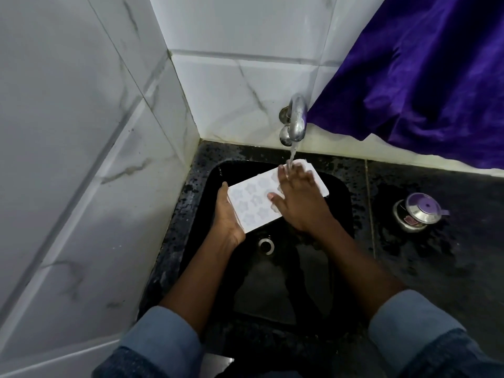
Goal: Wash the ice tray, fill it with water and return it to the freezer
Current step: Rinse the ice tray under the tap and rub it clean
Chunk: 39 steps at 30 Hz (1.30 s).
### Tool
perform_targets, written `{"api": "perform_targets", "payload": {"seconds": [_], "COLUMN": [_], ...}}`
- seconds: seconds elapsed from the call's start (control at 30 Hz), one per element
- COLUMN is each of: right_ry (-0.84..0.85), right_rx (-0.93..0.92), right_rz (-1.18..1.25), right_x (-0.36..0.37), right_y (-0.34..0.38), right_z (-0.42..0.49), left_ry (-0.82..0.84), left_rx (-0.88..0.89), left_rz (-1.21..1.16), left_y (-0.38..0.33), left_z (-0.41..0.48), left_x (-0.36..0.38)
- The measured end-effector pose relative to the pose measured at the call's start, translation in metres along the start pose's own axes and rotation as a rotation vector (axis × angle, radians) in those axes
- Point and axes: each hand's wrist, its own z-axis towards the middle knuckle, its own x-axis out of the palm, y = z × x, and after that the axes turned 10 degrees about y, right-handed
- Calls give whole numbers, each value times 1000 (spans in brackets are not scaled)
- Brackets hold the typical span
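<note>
Above the sink (272,285) (clear of its rim), left hand (227,214) clasps ice tray (252,199) by its left edge; right hand (298,196) fingers (283,176) lie spread flat on it

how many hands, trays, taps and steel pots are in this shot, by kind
hands: 2, left hand and right hand
ice tray: 1
tap: 1
steel pot: 1
total: 5

Your tray (251,205) lies over the sink (272,290), under the tap (296,118) behind it; a pot (417,215) stands right, on the counter (436,274).
</note>
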Motion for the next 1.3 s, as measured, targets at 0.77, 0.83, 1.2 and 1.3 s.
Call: {"api": "perform_targets", "payload": {"seconds": [0.77,0.83,1.2,1.3], "right_ry": [8,44,50,56], "right_rx": [4,-34,-151,-175], "right_rz": [-9,27,-48,-18], "right_x": [-16,-11,-16,-14], "right_y": [13,28,24,32], "right_z": [-7,-19,-42,-55], "left_ry": [-84,-73,-57,-53], "left_rx": [106,102,112,111], "left_rz": [-17,-20,-26,-18], "left_y": [5,8,20,25], "left_z": [-40,-44,-64,-67], "left_x": [2,6,6,7]}}
